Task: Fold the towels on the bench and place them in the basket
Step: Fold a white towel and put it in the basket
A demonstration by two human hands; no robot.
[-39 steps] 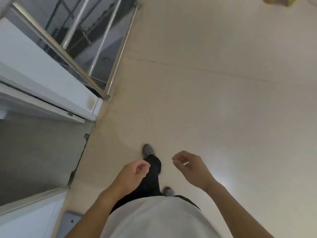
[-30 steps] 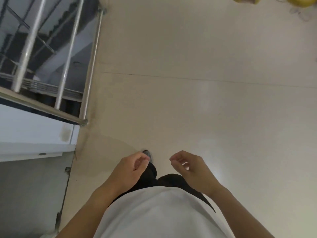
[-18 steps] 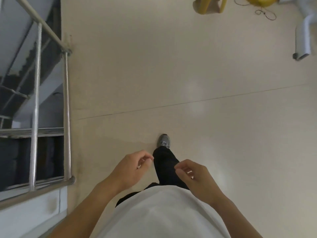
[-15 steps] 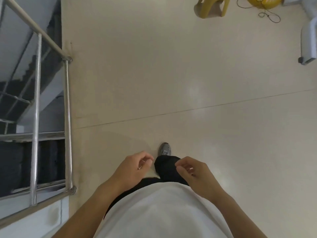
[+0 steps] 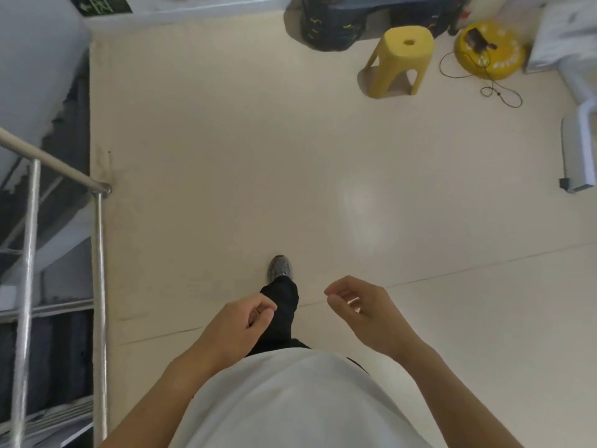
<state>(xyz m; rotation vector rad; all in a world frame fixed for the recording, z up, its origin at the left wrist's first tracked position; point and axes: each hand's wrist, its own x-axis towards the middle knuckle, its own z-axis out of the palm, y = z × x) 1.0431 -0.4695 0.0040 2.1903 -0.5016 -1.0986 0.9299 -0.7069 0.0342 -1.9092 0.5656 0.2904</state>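
No towel, bench or basket shows in the head view. My left hand (image 5: 240,321) hangs in front of my waist with its fingers loosely curled and nothing in it. My right hand (image 5: 361,308) is level with it, a little to the right, fingers also loosely curled and holding nothing. Between the two hands I see my dark trouser leg and one grey shoe (image 5: 279,267) stepping forward on the pale floor.
A steel stair railing (image 5: 98,253) with a stairwell behind it runs along the left. Far ahead stand a yellow plastic stool (image 5: 400,56), a yellow round device (image 5: 491,48) with a black cord, and dark bags (image 5: 329,24). A white frame leg (image 5: 578,150) is at right.
I have walked forward and turned right: the railing slid to the left edge, and the stool, yellow device and bags came into view. Both hands stayed loosely curled, holding nothing.
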